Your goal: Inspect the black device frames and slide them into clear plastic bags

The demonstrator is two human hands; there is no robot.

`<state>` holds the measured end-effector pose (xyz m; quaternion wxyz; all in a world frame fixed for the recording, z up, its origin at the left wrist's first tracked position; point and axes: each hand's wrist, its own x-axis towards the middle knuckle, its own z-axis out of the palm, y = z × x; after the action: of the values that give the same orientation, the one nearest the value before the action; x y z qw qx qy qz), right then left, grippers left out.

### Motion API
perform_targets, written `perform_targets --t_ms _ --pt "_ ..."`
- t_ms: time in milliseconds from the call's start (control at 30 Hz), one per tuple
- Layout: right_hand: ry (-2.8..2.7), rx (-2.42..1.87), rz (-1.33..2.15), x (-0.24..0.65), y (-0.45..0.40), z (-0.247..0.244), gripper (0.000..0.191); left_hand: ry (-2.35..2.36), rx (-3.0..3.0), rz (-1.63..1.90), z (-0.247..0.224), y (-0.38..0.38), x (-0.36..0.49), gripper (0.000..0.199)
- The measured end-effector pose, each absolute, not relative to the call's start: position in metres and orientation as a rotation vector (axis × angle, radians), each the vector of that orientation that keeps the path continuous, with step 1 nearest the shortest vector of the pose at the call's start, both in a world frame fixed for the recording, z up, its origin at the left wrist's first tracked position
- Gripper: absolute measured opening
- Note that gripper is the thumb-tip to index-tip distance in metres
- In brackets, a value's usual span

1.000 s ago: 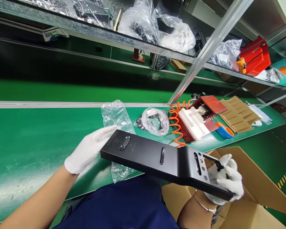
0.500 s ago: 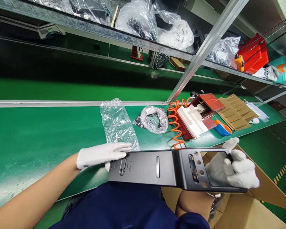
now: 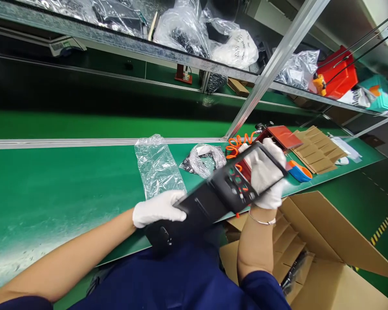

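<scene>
Two white-gloved hands hold a long black panel (image 3: 213, 200) above the near edge of a green workbench (image 3: 51, 181), in front of the person's blue-clad torso. Left hand (image 3: 158, 209), fingers closed over the panel's upper edge near its lower, nearer end, which is motion-blurred. Right hand (image 3: 265, 172), fingers wrapped around the far end, where the panel has a large rectangular opening and a row of small holes; a thin bracelet (image 3: 261, 221) circles that wrist. The panel is tilted, its far end raised toward the right and its near end low by the lap. Behind it on the bench: an empty clear plastic bag (image 3: 157, 168) lying flat, a second, crumpled bag with dark parts (image 3: 205, 159), an orange coiled hose (image 3: 236, 144), a red fixture (image 3: 283, 135) partly hidden by the right hand, a blue-and-orange object (image 3: 299, 172) just beside it, and a stack of cardboard dividers (image 3: 317, 148). Below the right forearm stands an open cardboard box (image 3: 330, 241) with dividers inside. Upper shelf (image 3: 116, 41): further plastic bags and a red bin (image 3: 341, 75).
</scene>
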<state>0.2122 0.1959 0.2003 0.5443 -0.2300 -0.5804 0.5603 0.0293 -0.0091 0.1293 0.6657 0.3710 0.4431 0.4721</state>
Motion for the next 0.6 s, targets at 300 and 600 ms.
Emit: perform_targets --t_ms 300,600 --pt "-1.856 -0.421 1.515 0.147 0.096 0.123 0.072 1.51 0.453 1.935 0.145 0.007 0.034 0.048" --pt "-2.048 -0.53 1.419 0.127 0.103 0.131 0.07 1.928 0.497 1.879 0.146 0.005 0.038 0.04"
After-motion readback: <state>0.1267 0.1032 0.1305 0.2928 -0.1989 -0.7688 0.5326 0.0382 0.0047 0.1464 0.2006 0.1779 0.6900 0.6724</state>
